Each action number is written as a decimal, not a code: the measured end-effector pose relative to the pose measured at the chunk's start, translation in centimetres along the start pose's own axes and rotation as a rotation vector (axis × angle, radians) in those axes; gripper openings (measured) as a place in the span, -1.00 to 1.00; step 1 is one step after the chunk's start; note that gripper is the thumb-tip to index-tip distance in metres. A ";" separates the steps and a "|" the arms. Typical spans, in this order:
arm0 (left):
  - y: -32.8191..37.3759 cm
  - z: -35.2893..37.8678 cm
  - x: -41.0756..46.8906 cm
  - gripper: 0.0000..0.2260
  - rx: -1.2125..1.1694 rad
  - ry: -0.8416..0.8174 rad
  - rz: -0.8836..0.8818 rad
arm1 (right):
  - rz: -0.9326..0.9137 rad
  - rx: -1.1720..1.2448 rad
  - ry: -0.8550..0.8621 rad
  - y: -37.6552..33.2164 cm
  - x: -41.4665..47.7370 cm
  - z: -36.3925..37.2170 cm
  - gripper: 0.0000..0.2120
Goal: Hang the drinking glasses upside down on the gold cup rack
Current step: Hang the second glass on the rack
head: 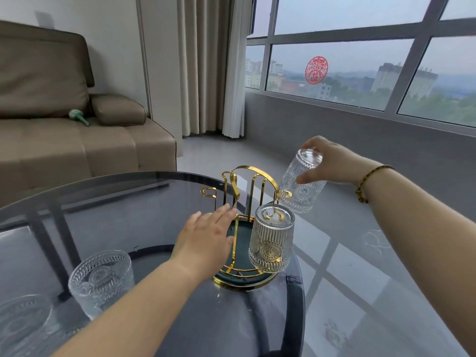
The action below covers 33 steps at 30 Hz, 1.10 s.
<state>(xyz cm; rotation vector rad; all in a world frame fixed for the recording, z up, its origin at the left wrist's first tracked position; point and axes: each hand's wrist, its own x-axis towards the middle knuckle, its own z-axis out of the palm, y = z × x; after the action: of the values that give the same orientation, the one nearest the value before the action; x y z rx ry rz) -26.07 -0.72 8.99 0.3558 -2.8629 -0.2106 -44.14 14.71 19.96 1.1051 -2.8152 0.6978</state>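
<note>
The gold cup rack (pixel 251 181) stands on a dark green round base near the right edge of the glass table. One ribbed glass (pixel 270 239) hangs upside down on its near right prong. My right hand (pixel 327 161) grips a second embossed glass (pixel 300 188) by its bottom, upside down and tilted, its mouth over the rack's far right gold prong. My left hand (pixel 206 238) rests flat against the rack's left side, fingers apart, steadying it. Two more glasses stand upright on the table at the near left (pixel 103 279) and bottom left corner (pixel 20 320).
The round smoked-glass table (pixel 128 202) ends just right of the rack, with grey tiled floor beyond. A brown sofa (pixel 77 140) sits behind on the left. Curtains and a large window fill the back.
</note>
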 end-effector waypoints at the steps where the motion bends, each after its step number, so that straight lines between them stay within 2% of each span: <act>1: 0.0 0.0 0.0 -0.53 -0.001 0.000 -0.001 | -0.013 0.005 -0.005 -0.1 0.1 0.5 -0.30; 10: -0.1 0.1 -0.1 -0.50 -0.009 0.000 -0.003 | -0.078 -0.064 -0.065 0.0 1.0 4.6 -0.26; 19: -0.2 0.1 0.3 -0.51 -0.046 0.013 0.009 | -0.100 -0.067 -0.122 1.5 1.3 7.7 -0.41; 33: -0.3 0.5 0.0 -0.45 -0.024 0.032 0.019 | -0.090 -0.031 -0.141 2.0 1.3 7.9 -0.42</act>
<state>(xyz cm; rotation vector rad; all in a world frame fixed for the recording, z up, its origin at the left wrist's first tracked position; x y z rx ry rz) -26.12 -0.99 8.47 0.3244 -2.8286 -0.2328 -45.47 11.81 12.28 1.3158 -2.8574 0.5900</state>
